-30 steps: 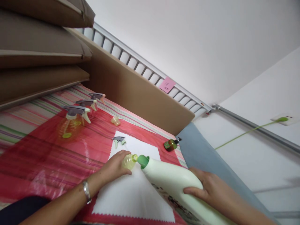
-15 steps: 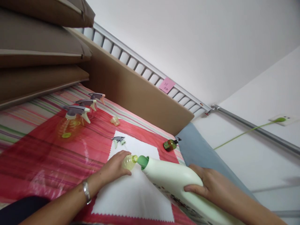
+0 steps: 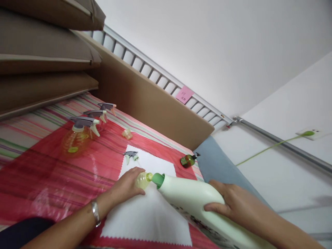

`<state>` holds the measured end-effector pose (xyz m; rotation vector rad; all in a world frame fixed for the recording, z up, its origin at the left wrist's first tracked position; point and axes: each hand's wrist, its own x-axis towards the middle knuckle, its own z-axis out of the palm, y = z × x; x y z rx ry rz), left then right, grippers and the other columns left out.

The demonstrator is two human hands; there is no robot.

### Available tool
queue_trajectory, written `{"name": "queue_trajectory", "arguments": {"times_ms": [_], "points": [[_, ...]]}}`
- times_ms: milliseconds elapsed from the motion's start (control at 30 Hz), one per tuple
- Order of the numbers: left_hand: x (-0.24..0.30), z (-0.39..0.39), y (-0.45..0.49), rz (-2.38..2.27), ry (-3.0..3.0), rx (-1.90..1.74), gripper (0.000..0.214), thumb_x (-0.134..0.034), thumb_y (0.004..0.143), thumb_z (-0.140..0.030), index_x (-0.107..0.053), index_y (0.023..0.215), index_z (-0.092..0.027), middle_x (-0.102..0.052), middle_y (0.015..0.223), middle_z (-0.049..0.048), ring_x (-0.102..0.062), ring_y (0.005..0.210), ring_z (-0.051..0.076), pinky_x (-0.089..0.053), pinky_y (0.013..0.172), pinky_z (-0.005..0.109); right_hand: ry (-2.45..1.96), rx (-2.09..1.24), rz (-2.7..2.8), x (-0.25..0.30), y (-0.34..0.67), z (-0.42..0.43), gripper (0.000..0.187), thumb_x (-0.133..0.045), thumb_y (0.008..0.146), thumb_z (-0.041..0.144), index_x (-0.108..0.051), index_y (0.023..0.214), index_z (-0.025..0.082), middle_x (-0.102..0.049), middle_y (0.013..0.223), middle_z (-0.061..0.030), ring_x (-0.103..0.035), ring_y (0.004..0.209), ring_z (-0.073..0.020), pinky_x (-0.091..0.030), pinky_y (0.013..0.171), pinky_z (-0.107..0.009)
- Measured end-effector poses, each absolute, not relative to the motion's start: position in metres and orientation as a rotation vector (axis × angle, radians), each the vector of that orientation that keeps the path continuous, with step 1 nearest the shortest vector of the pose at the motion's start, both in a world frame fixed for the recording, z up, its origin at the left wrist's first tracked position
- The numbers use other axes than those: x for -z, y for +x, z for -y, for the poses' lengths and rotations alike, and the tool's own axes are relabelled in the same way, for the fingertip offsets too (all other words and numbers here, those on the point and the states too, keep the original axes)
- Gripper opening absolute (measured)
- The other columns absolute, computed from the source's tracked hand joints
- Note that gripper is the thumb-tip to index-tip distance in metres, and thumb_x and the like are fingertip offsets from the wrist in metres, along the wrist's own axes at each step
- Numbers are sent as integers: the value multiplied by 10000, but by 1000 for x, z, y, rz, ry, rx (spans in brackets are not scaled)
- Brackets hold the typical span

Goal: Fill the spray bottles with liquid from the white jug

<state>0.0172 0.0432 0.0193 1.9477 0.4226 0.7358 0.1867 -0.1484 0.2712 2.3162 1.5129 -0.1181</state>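
Note:
My left hand [image 3: 131, 183] is wrapped round a small clear yellowish spray bottle [image 3: 143, 180] without its top, its open neck turned to the right. In my right hand [image 3: 228, 202] is a large pale green jug [image 3: 190, 192], tilted so that its green spout [image 3: 158, 180] is right at the bottle's mouth. Whether liquid is flowing I cannot make out. Both are above a white cloth [image 3: 153, 221] with zigzag edges. A grey and pale green trigger spray head [image 3: 131, 155] lies on the cloth's far left corner.
Several trigger spray bottles [image 3: 76, 140] stand to the left on red plastic sheeting [image 3: 52, 180]. A small pale cap-like piece [image 3: 127, 134] lies behind the cloth. On the right is a dark pump bottle [image 3: 188, 160]. A brown board [image 3: 155, 103] and stacked brown cushions [image 3: 46, 45] border the back and left.
Almost nothing differs. Both hands hold the bottle and the jug in nearly the same place, with only a very slight shift of the view.

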Motion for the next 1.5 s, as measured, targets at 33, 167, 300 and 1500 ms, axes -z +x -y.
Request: {"name": "queue_trajectory", "arguments": {"times_ms": [33,167,300,1500], "points": [[-20,-43,17,-426,1950,-729,670,-790,561,-304,-506,1161,-213,-565,1173,92,-509,1101,254,-377,972,396,2312,119,-1518,-272,187,148,460,-462,750,679,-555,857,241,-673,776,-59,-624,703,-258,-416,569,-295],[-21,-42,16,-426,1962,-723,669,-786,568,-300,-502,1166,-206,-563,1176,95,-506,1103,251,-378,974,392,2288,110,-1539,-273,191,148,476,-455,747,688,-560,869,241,-671,768,-59,-622,681,-249,-412,563,-293],[-22,-42,17,-434,1968,-712,672,-788,565,-300,-504,1166,-203,-561,1185,98,-504,1112,250,-375,981,385,2269,100,-1541,-273,192,147,480,-460,746,686,-566,871,235,-669,766,-65,-622,681,-251,-411,560,-294],[-15,-43,20,-420,1964,-744,679,-791,555,-280,-508,1170,-229,-569,1195,81,-502,1127,253,-371,991,397,2233,53,-1593,-282,189,144,458,-485,750,660,-581,857,225,-666,766,-73,-612,654,-241,-395,535,-282]]}}
